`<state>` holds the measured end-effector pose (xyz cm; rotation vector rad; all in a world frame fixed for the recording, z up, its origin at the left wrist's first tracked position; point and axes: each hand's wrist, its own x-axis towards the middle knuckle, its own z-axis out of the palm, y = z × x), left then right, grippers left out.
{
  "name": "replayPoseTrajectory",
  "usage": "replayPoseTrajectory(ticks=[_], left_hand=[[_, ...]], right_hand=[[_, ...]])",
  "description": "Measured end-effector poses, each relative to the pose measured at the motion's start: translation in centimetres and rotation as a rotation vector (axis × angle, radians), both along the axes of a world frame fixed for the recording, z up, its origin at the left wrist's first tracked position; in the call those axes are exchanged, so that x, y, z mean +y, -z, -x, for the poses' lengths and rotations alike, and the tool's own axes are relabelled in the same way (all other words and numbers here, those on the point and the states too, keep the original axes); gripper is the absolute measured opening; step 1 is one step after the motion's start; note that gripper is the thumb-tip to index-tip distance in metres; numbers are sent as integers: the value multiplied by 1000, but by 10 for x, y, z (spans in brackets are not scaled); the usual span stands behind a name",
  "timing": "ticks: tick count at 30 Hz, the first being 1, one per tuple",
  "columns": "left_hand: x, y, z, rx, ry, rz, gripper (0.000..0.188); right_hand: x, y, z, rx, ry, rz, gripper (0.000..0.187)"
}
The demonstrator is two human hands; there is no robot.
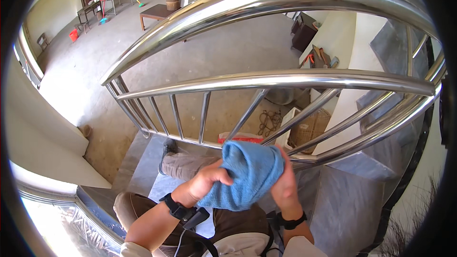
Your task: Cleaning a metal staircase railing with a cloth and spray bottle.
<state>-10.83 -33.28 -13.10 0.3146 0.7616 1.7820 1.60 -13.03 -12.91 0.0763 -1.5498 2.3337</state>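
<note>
A blue cloth (pixel 250 173), bunched and folded over, is held between my two hands in front of my knees. My left hand (pixel 209 181) grips its left side, with the thumb lying across the fabric. Along the right edge my right hand (pixel 284 176) presses against the cloth, its fingers partly hidden behind it. Just beyond the cloth stands a shiny stainless steel stair railing (pixel 276 80), with a thick top rail and thinner bars below. The cloth overlaps the railing's lower rail in view; whether they touch I cannot tell.
Grey marble steps (pixel 350 204) lie under and beside me. Past the railing are a white crate (pixel 288 131), a wicker basket (pixel 312 128), a coil of cord (pixel 270 122) and a box of tools (pixel 318 59). Farther off stand a wooden table (pixel 154 12) and a red bucket (pixel 73 35).
</note>
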Motion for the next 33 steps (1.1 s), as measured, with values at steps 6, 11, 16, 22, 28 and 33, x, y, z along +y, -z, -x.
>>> replayPoseTrajectory(ticks=[6, 11, 16, 22, 28, 33], left_hand=[[4, -10, -9, 1039, -234, 208, 80], [8, -3, -7, 1052, -254, 319, 69], [9, -8, -2, 1076, -506, 225, 40], [13, -5, -2, 441, -157, 143, 35], [7, -7, 1, 337, -322, 50, 19], [12, -3, -3, 425, -376, 47, 71]], right_hand=[[9, 12, 4, -282, 314, -198, 48], [10, 4, 13, -143, 379, 35, 47], [9, 7, 11, -59, 323, 145, 52], [7, 10, 9, -154, 174, 71, 46], [1, 2, 16, -343, 279, 225, 40], [-2, -3, 20, -320, 160, 454, 48]])
